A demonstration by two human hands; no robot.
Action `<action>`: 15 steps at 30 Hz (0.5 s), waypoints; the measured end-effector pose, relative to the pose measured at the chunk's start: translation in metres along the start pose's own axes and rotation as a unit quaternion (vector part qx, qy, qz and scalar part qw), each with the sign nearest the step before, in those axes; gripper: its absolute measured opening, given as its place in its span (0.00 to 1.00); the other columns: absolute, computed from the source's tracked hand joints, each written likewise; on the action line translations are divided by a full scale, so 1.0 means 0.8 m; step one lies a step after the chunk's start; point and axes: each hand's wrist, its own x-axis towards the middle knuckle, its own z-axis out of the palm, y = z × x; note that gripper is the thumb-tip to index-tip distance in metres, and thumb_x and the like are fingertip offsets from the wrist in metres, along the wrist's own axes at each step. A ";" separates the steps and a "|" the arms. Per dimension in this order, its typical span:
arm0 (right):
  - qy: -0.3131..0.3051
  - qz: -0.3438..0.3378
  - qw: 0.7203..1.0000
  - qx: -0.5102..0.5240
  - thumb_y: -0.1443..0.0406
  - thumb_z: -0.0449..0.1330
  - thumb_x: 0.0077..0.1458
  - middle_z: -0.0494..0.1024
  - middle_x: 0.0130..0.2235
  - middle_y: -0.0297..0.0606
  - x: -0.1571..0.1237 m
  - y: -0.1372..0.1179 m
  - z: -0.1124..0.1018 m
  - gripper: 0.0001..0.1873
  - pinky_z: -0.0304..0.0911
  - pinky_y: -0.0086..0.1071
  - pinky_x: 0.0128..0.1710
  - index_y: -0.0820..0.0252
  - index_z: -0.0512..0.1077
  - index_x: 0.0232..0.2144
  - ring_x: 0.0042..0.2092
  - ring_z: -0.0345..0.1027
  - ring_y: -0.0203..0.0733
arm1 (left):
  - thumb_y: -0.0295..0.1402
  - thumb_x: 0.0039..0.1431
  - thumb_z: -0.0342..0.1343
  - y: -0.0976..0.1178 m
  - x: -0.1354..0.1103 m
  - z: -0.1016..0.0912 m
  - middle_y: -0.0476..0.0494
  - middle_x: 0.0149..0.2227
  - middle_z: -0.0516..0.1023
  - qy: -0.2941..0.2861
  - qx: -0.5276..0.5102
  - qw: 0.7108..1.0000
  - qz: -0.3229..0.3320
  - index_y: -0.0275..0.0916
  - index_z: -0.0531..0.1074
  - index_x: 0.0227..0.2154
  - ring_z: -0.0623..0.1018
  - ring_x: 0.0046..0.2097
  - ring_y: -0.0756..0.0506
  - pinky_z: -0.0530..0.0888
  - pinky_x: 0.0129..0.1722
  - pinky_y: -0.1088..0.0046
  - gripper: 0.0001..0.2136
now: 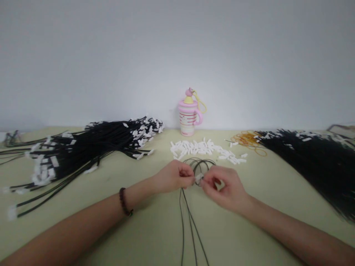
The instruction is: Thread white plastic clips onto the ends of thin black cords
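Left hand [177,178]: pinches with thumb and forefinger, closed on the near-side end of a small white piece [199,177]; wears a dark beaded bracelet [122,201] at the wrist.

Right hand [224,187]: grips the other end of the same piece between thumb and forefinger, remaining fingers curled. Exact contact at the fingertips: blurred, cannot tell in detail.

Small white piece: sits between the two sets of fingertips, slightly tilted, at the middle of the work area.

Thin dark cable [189,212]: loops in a loose coil behind and between the hands; trails in several strands from beneath the left fingers toward the near edge of the view.

Table [155,236]: pale yellow-green, set against a plain light wall [177,44].

White pieces [194,147]: scattered in a loose pile just beyond the hands.

Cup-shaped ornament [187,120]: stands upright behind the pile; pink rim and handle, red stripes, yellow loop.

Rubber bands [246,139]: amber, tangled, to the right of the pile.

Left cable heap [105,142]: black, white-tipped, spread loosely.

Right cable bundle [310,159]: black, white-tipped at the far end, laid diagonally.
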 end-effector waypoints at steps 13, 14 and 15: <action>-0.156 0.075 0.982 -0.074 0.66 0.48 0.51 0.65 0.22 0.31 -0.012 -0.007 0.042 0.09 0.44 0.20 0.24 0.64 0.64 0.22 0.24 0.53 0.26 | 0.33 0.48 0.50 -0.010 0.007 0.004 0.54 0.15 0.64 0.083 -0.081 0.993 -0.038 0.34 0.66 0.21 0.59 0.14 0.58 0.53 0.12 0.84 0.07; -0.160 0.076 0.981 -0.078 0.66 0.49 0.51 0.64 0.21 0.30 -0.012 -0.006 0.042 0.10 0.43 0.20 0.23 0.64 0.63 0.21 0.24 0.52 0.25 | 0.33 0.48 0.50 -0.010 0.007 0.004 0.54 0.15 0.64 0.084 -0.082 0.992 -0.038 0.34 0.66 0.21 0.59 0.14 0.58 0.53 0.12 0.84 0.07; -0.164 0.079 0.980 -0.078 0.66 0.49 0.51 0.63 0.20 0.30 -0.011 -0.006 0.042 0.11 0.42 0.20 0.23 0.64 0.63 0.20 0.23 0.51 0.25 | 0.33 0.48 0.50 -0.010 0.007 0.004 0.54 0.15 0.64 0.085 -0.082 0.992 -0.038 0.34 0.66 0.21 0.59 0.14 0.58 0.53 0.12 0.84 0.07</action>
